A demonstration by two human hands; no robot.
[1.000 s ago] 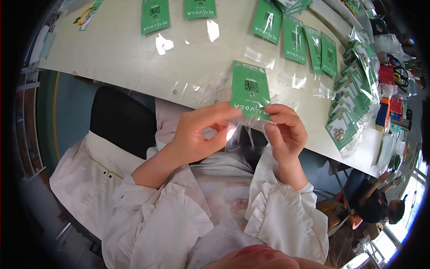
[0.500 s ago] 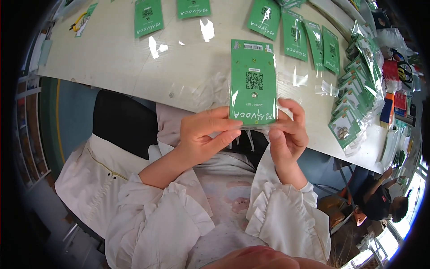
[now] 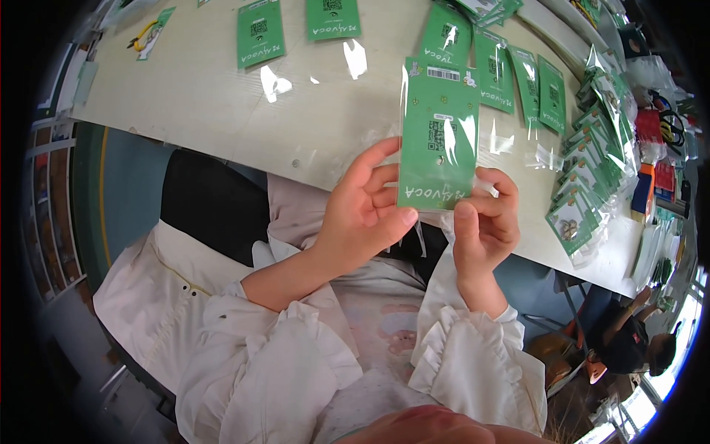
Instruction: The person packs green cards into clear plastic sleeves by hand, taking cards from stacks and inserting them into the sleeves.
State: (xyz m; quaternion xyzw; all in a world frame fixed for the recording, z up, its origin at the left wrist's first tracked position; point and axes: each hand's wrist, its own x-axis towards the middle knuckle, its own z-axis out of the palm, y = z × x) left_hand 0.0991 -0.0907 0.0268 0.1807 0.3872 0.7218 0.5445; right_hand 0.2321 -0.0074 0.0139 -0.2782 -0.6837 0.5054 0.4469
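Note:
A green card in a clear plastic sleeve (image 3: 438, 166) is held up just above the table's near edge, its face with a square code and pale lettering toward me. My right hand (image 3: 484, 226) pinches the lower right corner between thumb and bent fingers. At the lower left, my left hand (image 3: 359, 211) has its thumb by the bottom edge, while its fingertips pass behind the left side of the card. Loose clear film shows below the card, between the hands.
Similar green cards (image 3: 260, 33) lie spaced along the far side of the pale table (image 3: 200, 103). Overlapping packed cards (image 3: 580, 200) line its right edge. A yellow-handled tool (image 3: 139, 42) lies far left. Another person (image 3: 629, 337) is at the lower right.
The sleeved card has shifted slightly right and closer to view. My left fingers have moved up along its left side and behind it. The table view has shifted a little.

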